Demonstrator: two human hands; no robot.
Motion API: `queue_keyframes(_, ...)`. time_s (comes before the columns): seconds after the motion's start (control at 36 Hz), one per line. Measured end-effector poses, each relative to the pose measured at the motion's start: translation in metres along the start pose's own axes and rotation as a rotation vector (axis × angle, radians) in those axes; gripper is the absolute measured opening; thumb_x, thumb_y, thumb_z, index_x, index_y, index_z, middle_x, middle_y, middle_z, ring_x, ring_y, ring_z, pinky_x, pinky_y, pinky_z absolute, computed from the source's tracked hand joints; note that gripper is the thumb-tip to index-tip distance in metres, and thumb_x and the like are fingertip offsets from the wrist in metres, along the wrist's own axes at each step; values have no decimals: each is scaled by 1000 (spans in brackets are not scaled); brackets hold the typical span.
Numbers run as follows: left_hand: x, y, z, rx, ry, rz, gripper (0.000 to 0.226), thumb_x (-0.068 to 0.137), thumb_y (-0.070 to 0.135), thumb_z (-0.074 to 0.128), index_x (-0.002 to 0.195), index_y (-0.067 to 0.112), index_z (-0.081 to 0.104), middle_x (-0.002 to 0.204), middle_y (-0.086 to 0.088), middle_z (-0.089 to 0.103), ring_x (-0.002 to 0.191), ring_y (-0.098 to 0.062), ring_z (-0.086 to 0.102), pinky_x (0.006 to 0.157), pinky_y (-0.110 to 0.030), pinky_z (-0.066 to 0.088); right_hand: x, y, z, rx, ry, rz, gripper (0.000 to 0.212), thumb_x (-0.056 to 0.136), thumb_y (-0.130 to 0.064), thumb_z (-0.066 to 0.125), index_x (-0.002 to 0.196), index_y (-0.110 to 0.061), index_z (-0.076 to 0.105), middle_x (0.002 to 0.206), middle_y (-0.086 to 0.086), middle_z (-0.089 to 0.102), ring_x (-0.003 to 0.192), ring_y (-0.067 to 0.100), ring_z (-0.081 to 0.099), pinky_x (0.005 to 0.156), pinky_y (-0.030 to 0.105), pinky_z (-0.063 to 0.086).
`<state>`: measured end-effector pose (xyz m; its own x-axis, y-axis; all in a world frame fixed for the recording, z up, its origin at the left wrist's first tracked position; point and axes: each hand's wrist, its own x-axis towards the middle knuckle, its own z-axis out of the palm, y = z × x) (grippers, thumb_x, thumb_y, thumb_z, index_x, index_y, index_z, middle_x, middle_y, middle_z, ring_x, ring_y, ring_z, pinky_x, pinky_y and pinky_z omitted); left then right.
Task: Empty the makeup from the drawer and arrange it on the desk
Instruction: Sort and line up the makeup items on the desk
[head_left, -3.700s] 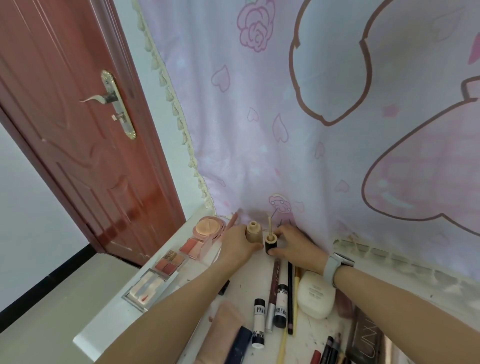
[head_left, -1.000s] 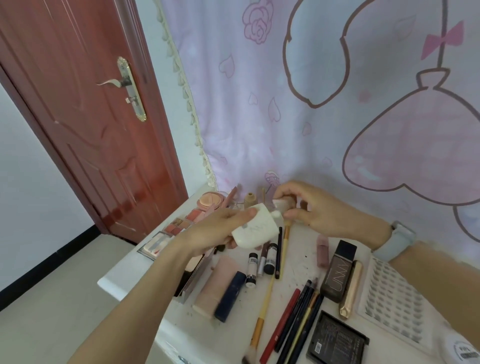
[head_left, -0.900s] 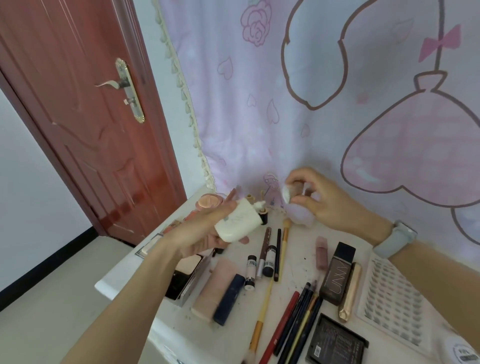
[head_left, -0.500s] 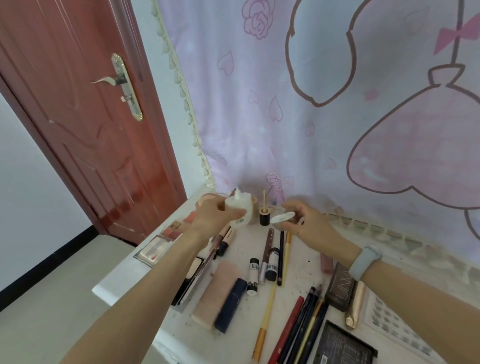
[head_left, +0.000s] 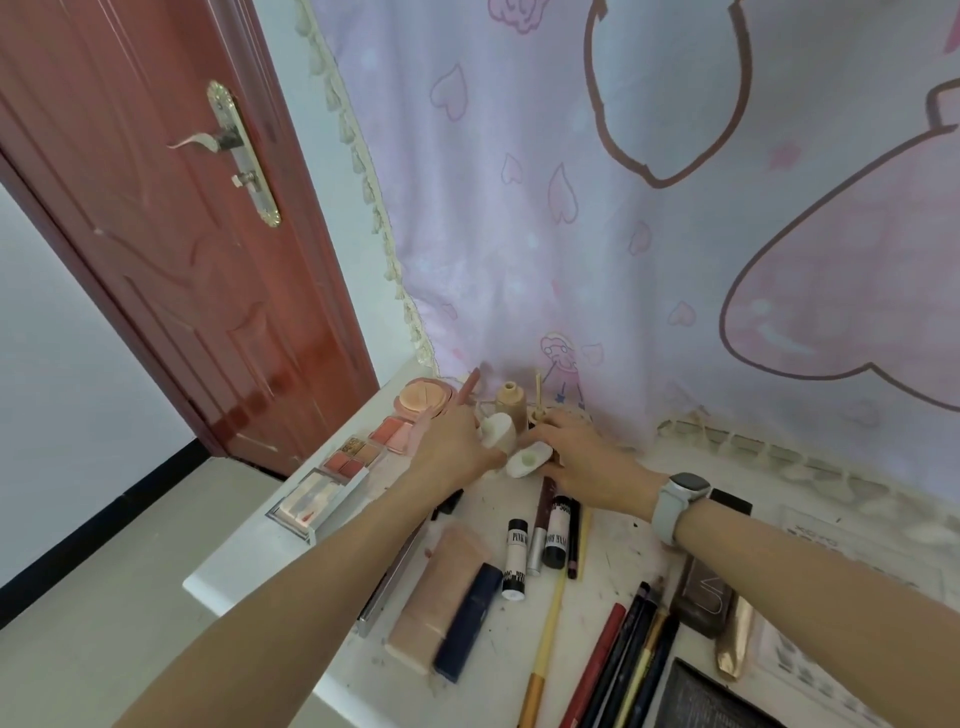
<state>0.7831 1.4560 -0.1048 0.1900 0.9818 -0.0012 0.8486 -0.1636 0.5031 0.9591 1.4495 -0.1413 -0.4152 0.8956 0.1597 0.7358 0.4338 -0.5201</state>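
**Makeup bottle goes to the back row**

Makeup already covers most of the tabletop (head_left: 613, 551), sorted by kind: palettes (head_left: 353, 462) along the left edge, short tubes (head_left: 517, 558) in the middle, pencils (head_left: 623, 654) fanned out on the near right. We are working at the far edge, by the pink curtain (head_left: 649, 234), where the upright pieces stand. Our left hand (head_left: 452, 447) grips the small white bottle (head_left: 497, 430), fingers curled round it, setting it upright just beside the tan bottle (head_left: 510, 402), so we judge the tall items are being gathered against the curtain where they will not hide the flat ones. Our right hand (head_left: 587, 457) holds the white cap (head_left: 527, 460) low at the tabletop, inside facing up, showing a green spot. Whether its fingers pinch or merely rest on the cap we cannot tell. Bottle and cap sit close together, likely to be paired.
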Motion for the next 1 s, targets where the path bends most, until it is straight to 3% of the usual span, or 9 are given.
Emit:
queue_keyframes(0.08,5,-3,6,107,5,8,28,72,27,71,65,21,44,155,14,18,47,12,38,39,-17,22,1,2,1,-11,21,1,28,90,-10,54,116,-18,57,116,-3,52,110,15,45,92,27,38)
queue_keyframes(0.19,10,-5,10,128,16,2,42,73,33,71,57,14,37,156,20,5,52,0,43,46,-25,24,-3,4,2,27,87,38,35,88,-9,55,121,-19,50,121,0,56,113,17,48,94,31,41)
queue_keyframes(0.44,8,-8,8,1,-1,32,46,72,26,75,52,12,36,155,20,8,46,-2,44,47,-22,26,-8,5,3,-23,139,91,33,87,-10,58,119,-12,49,119,3,47,100,17,48,82,23,38)
queue_keyframes(0.53,9,-11,7,5,-17,25,40,72,23,74,54,10,41,153,8,27,37,5,42,46,-19,26,-9,2,5,-53,143,69,29,87,-15,59,115,-13,54,118,1,47,102,18,49,84,25,39)
queue_keyframes(0.61,7,-12,5,-33,-15,59,42,72,17,73,52,11,36,153,18,17,37,6,42,48,-21,26,-11,-1,8,-123,175,35,29,86,-22,59,115,-15,58,116,0,50,107,16,47,86,25,36)
queue_keyframes(0.72,6,-12,5,-7,-16,39,38,72,16,72,54,10,40,131,-13,54,39,-3,35,48,-21,26,-16,-2,12,-218,174,-12,35,88,-27,57,121,-16,57,116,3,52,112,19,44,95,30,36)
queue_keyframes(0.86,5,-13,5,-11,7,70,38,72,16,72,54,10,39,147,11,38,45,-3,38,49,-20,27,-21,-4,14,-296,134,-57,38,92,-29,50,129,-17,52,115,5,51,107,22,44,90,33,38)
queue_keyframes(0.92,5,-14,6,-14,9,58,37,72,16,73,55,11,40,131,-2,55,48,-5,39,49,-21,27,-21,-6,15,-302,124,-72,40,93,-29,49,131,-18,49,114,5,50,104,22,44,88,33,37)
queue_keyframes(1.0,4,-15,5,1,1,39,24,71,17,73,66,0,56,123,-16,58,50,-1,40,51,-22,30,-22,-8,15,-323,120,-66,41,94,-30,48,133,-20,47,116,5,49,104,22,43,87,32,37)
